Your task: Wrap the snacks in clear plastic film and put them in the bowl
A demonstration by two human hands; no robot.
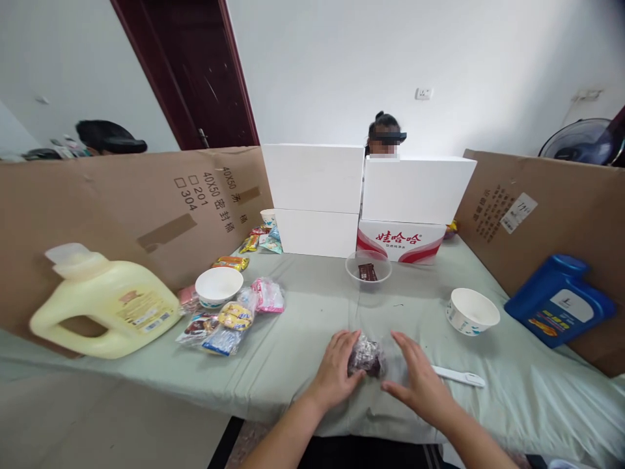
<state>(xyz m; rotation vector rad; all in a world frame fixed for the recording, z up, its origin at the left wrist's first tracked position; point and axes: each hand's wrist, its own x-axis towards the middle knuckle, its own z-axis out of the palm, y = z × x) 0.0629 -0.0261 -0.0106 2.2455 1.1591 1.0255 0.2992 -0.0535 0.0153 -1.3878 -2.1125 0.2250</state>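
Head view. One wrapped snack, dark in crinkly clear film, near centre of the desk, between both hands. Left hand touches it, fingers loosely spread; right hand open, just beside. Likely light, soft, slippery; best pinched at the sides. Paper bowls: three. Clear bowl: one. Jugs: two.

Both forearms reach forward, converging. Left hand palm down, fingers loosely curled. Right hand palm down, fingers spread.

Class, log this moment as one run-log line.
left hand: touching wrapped snack | right hand: open beside it | clear bowl: holds one dark packet
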